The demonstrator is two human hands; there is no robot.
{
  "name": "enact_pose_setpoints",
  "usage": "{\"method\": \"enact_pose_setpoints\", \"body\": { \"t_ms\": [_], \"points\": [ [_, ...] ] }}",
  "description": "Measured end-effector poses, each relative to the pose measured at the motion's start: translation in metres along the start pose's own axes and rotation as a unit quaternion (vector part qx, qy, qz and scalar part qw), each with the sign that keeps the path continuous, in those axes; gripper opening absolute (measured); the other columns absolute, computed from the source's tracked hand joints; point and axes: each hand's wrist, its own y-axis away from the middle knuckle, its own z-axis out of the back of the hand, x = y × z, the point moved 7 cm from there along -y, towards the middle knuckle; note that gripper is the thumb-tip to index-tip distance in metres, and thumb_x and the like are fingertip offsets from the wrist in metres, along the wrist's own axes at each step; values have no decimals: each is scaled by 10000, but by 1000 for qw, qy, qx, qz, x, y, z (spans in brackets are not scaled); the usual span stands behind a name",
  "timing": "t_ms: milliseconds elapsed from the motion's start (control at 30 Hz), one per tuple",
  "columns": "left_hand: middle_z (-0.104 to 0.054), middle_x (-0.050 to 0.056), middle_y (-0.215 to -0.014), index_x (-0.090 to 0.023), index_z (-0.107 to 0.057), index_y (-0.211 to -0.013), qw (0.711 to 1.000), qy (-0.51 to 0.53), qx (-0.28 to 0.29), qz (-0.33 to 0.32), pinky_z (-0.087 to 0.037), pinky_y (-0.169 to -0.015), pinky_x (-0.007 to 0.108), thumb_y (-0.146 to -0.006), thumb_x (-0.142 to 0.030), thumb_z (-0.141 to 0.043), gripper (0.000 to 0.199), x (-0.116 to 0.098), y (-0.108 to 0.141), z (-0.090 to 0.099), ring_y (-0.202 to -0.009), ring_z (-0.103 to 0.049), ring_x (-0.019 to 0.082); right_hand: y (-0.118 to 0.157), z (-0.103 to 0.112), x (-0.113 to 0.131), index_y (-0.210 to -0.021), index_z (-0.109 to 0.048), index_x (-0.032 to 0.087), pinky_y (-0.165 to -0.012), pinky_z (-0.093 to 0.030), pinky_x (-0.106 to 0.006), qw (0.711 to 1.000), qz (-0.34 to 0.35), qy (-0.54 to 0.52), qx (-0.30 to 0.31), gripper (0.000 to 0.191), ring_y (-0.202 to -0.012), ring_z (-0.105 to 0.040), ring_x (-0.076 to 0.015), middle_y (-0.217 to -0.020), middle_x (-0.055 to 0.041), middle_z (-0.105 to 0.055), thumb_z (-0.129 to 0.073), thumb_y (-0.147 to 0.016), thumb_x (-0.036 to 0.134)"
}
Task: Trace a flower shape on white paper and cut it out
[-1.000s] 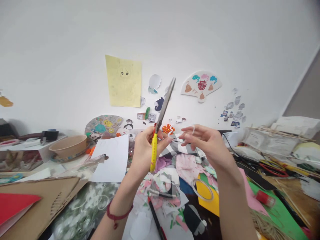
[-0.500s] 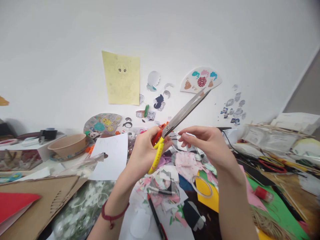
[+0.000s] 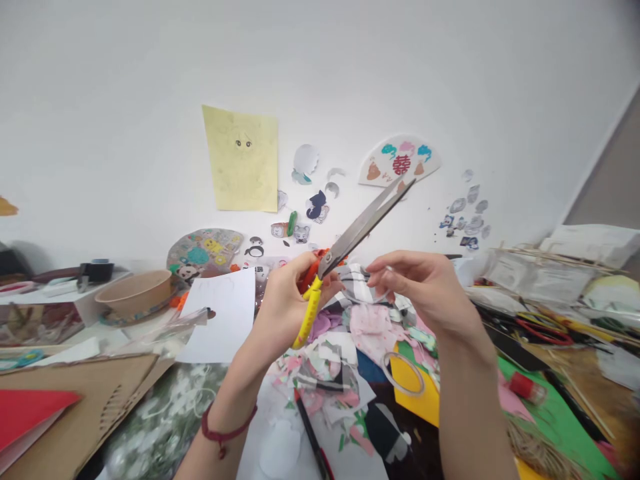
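Yellow-and-orange-handled scissors (image 3: 356,233) point up and to the right, their long blades slightly apart. My left hand (image 3: 293,297) is closed around the handles, with a dark red cord bracelet on the wrist. To the right of the scissors, my right hand (image 3: 420,283) has its fingertips pinched at the edge of a piece of black-and-white checked fabric (image 3: 356,283). That fabric spans the gap between the hands, below the blades. Under the hands lie pink patterned fabric (image 3: 373,328) and a clear tape ring (image 3: 404,373).
A black pen (image 3: 311,427) lies on white paper among scraps. Cardboard (image 3: 75,413), a red sheet (image 3: 35,413) and a round tan bowl (image 3: 135,293) are at the left. Green paper (image 3: 560,427), twine (image 3: 535,443) and red-handled scissors (image 3: 545,329) are at the right.
The scissors have shifted slightly left and down. My right hand's fingertips have drawn together, and more of the checked fabric shows between the hands.
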Motion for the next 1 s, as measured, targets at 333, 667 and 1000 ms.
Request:
{"method": "enact_pose_setpoints", "body": {
  "t_ms": [333,667,1000],
  "points": [
    [-660,-21,-779,-214,-516,-742,999,-22,3,-33,-381,-573,252,-819,-320,-760,277,-3,0,0,-627,-461,106,1,-3,4,-809,-804,222,-520,-492,-182,999,23,21,11,130,-578,-642,-87,-703,-17,-745,-779,-855,341],
    [-652,-9,-800,-215,-473,-725,998,-22,10,-56,-368,-543,264,-827,-344,-760,330,-8,1,-1,-589,-440,100,1,-4,2,-829,-805,209,-522,-477,-199,999,8,51,-10,177,-577,-633,-97,-680,-24,-735,-774,-851,381],
    [-662,8,-818,-211,-467,-711,998,-24,27,-50,-400,-558,270,-826,-371,-757,350,-9,1,-3,-642,-519,120,0,-6,2,-820,-797,207,-525,-456,-222,998,0,61,7,197,-562,-621,-99,-680,-20,-724,-763,-857,398]
  ]
}}
